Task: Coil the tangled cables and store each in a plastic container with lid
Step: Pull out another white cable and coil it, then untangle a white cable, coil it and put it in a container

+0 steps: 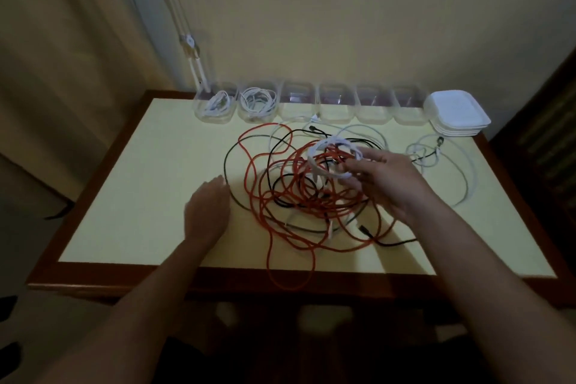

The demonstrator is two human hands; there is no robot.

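Note:
A tangle of red cable [299, 196], black cable [227, 162] and white cable [464, 178] lies in the middle of the table [131, 196]. My right hand [389, 184] holds a coiled white cable [324, 150] above the tangle, fingers curled round the coil. My left hand [207, 212] rests flat on the table at the tangle's left edge, next to the black cable. Clear plastic containers line the back edge. The first container [215, 103] and the second container [257, 103] each hold a coiled white cable; the container beside them [297, 101] and those further right hold none.
A stack of white lids [458, 112] sits at the back right corner. A loop of red cable [290, 274] hangs over the table's front edge. A curtain hangs at the left, and dark furniture stands at the right.

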